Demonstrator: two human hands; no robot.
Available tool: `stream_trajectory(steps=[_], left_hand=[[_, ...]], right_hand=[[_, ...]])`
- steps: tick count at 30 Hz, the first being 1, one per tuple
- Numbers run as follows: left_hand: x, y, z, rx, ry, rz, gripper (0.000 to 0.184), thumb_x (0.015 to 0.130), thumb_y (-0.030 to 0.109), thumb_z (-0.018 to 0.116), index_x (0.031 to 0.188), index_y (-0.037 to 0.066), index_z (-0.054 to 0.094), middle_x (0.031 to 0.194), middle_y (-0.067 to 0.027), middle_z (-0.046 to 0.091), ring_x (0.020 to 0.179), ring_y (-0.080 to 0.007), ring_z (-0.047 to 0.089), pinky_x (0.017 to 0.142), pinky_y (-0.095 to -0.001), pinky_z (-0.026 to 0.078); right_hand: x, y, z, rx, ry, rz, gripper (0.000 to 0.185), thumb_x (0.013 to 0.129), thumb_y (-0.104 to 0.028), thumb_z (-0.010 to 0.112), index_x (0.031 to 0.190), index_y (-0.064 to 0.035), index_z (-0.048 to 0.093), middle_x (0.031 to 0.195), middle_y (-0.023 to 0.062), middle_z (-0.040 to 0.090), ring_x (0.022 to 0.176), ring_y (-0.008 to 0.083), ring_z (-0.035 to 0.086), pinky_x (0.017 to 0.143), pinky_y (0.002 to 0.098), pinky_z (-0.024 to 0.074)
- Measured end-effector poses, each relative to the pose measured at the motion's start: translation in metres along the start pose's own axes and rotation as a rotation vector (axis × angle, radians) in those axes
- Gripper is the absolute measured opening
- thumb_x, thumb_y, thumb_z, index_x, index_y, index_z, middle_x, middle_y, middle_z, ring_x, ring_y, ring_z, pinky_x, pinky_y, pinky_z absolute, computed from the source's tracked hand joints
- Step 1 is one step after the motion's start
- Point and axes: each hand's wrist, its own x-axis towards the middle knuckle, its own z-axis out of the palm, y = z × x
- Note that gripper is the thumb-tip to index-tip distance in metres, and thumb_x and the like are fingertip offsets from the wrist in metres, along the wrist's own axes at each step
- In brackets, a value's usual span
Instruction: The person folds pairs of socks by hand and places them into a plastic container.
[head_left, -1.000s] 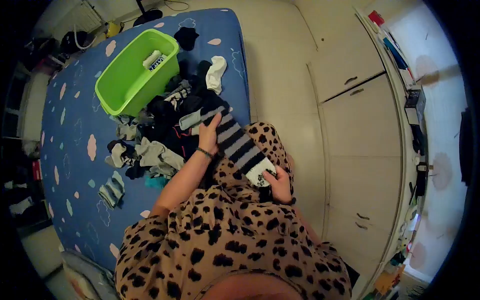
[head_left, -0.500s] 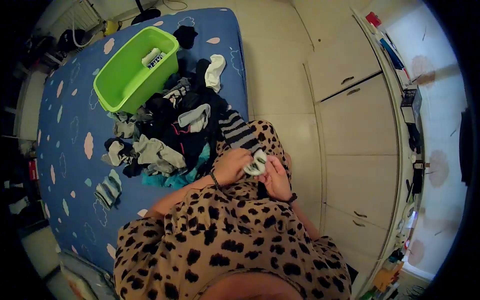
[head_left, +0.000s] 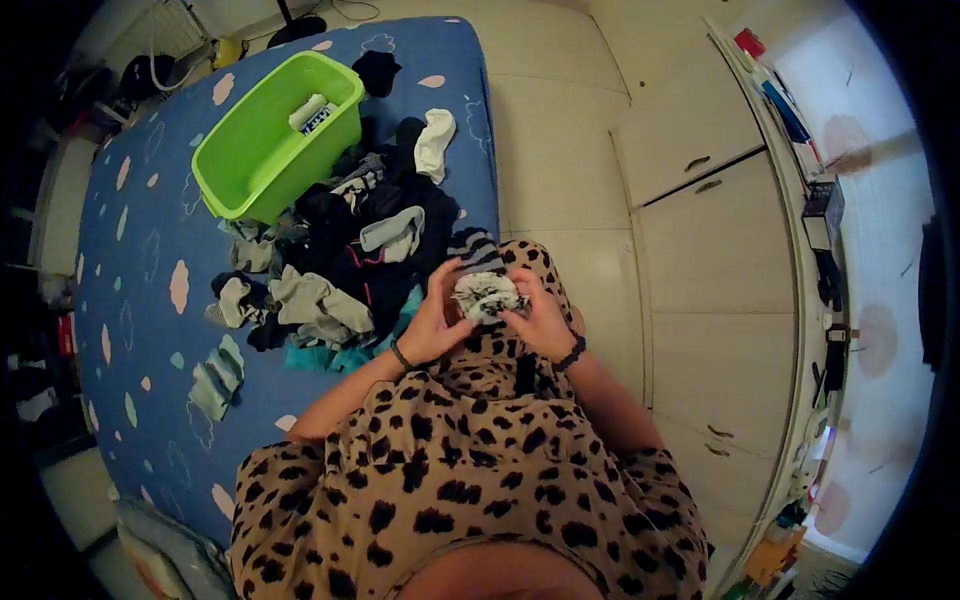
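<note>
- bed (head_left: 150, 250): blue sheet, pink and pale clouds all over it
- green tub (head_left: 325, 155) sitting upright toward the far end
- big messy pile (head_left: 335, 250) right up against the tub, mostly dark stuff plus some greys
- teal cloth (head_left: 330, 358) poking out at the pile's near edge
- white sock (head_left: 434, 145) at the pile's far right edge
- black bundle (head_left: 377, 73) just past the tub
- pale bundle (head_left: 217, 385) off by itself, near left

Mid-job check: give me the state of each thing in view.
Left hand: holding the striped sock
Right hand: holding its other side
Striped sock: pale end bunched up
Green basket: upright, holding a small bundle
Laundry pile: loose, heaped
White sock: loose, unrolled
Cabinet doors: appear shut
</note>
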Motion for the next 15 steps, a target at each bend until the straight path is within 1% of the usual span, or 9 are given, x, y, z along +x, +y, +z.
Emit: stream_trajectory(steps=[1, 3, 4, 7, 8, 9, 11, 13, 15], left_hand=[[-0.002, 0.002, -0.001, 0.0, 0.005, -0.005, 0.062, 0.081, 0.001, 0.059, 0.136, 0.007, 0.032, 0.133, -0.0123, 0.042, 0.116, -0.0259, 0.049, 0.094, -0.0343, 0.044], [-0.005, 0.004, -0.002, 0.402, -0.056, 0.273, 0.054, 0.078, 0.002, 0.065, 0.126, 0.009, 0.041, 0.132, -0.0145, 0.04, 0.113, -0.0311, 0.05, 0.088, -0.0349, 0.047], [-0.004, 0.0, 0.001, 0.415, -0.041, 0.261, 0.04, 0.075, 0.002, 0.068, 0.111, 0.007, 0.05, 0.127, -0.0166, 0.044, 0.108, -0.0348, 0.052, 0.086, -0.0354, 0.047], [0.007, 0.008, 0.0, 0.411, -0.061, 0.26, 0.029, 0.073, 0.003, 0.069, 0.099, 0.003, 0.055, 0.12, -0.0175, 0.05, 0.102, -0.0346, 0.055, 0.084, -0.0368, 0.049], [0.016, 0.012, 0.0, 0.38, 0.001, 0.315, 0.024, 0.073, 0.003, 0.067, 0.095, 0.002, 0.057, 0.11, -0.0175, 0.057, 0.097, -0.0337, 0.058, 0.083, -0.0375, 0.049], [0.027, 0.021, -0.004, 0.377, -0.001, 0.316, 0.024, 0.073, 0.003, 0.067, 0.095, 0.002, 0.057, 0.11, -0.0175, 0.057, 0.097, -0.0337, 0.058, 0.083, -0.0375, 0.049], [0.055, 0.039, -0.016, 0.46, -0.099, 0.492, 0.024, 0.074, 0.005, 0.063, 0.097, 0.003, 0.059, 0.105, -0.0159, 0.06, 0.095, -0.0321, 0.059, 0.08, -0.0366, 0.049], [0.09, 0.064, -0.018, 0.496, -0.041, 0.597, 0.025, 0.074, 0.006, 0.061, 0.099, 0.003, 0.059, 0.099, -0.0134, 0.062, 0.091, -0.0264, 0.061, 0.079, -0.0335, 0.048], [0.13, 0.098, -0.027, 0.359, -0.175, 0.333, 0.024, 0.075, 0.008, 0.061, 0.099, 0.001, 0.059, 0.093, -0.0102, 0.063, 0.086, -0.019, 0.06, 0.079, -0.0303, 0.047]], right_hand=[[-0.003, 0.0, 0.001, 0.003, -0.006, 0.002, 0.054, 0.079, -0.001, 0.068, 0.126, -0.0034, 0.041, 0.115, 0.0119, 0.055, 0.111, 0.0223, 0.054, 0.094, 0.0332, 0.0426], [-0.008, 0.0, 0.001, -0.214, 0.024, 0.006, 0.054, 0.077, 0.0, 0.068, 0.124, -0.0036, 0.042, 0.111, 0.0119, 0.056, 0.105, 0.0222, 0.057, 0.091, 0.0325, 0.0445], [-0.008, 0.001, 0.001, -0.213, 0.022, 0.009, 0.054, 0.077, 0.0, 0.068, 0.124, -0.0036, 0.042, 0.111, 0.0119, 0.056, 0.105, 0.0222, 0.057, 0.091, 0.0325, 0.0445], [-0.001, -0.005, -0.003, -0.23, 0.009, -0.15, 0.053, 0.075, -0.001, 0.071, 0.12, -0.0045, 0.043, 0.115, 0.0131, 0.056, 0.106, 0.0234, 0.057, 0.09, 0.0333, 0.0454], [0.005, -0.008, -0.004, -0.151, 0.03, -0.226, 0.054, 0.074, -0.003, 0.073, 0.12, -0.0049, 0.043, 0.118, 0.0137, 0.055, 0.108, 0.0242, 0.056, 0.091, 0.0341, 0.0454], [0.012, -0.016, -0.008, -0.072, 0.047, -0.303, 0.056, 0.074, -0.004, 0.074, 0.12, -0.0054, 0.044, 0.121, 0.0142, 0.055, 0.109, 0.025, 0.055, 0.092, 0.0348, 0.0453], [0.031, -0.046, -0.026, -0.051, 0.02, -0.36, 0.062, 0.073, -0.006, 0.076, 0.124, -0.0067, 0.043, 0.126, 0.0141, 0.052, 0.113, 0.0246, 0.053, 0.095, 0.036, 0.0436], [0.054, -0.059, -0.04, -0.138, 0.102, -0.463, 0.063, 0.074, -0.007, 0.076, 0.126, -0.0078, 0.042, 0.126, 0.0123, 0.052, 0.114, 0.0232, 0.052, 0.097, 0.0354, 0.0417], [0.08, -0.091, -0.061, -0.126, 0.115, -0.471, 0.057, 0.076, -0.008, 0.074, 0.124, -0.0074, 0.044, 0.123, 0.0102, 0.053, 0.115, 0.0206, 0.05, 0.099, 0.035, 0.0402]])
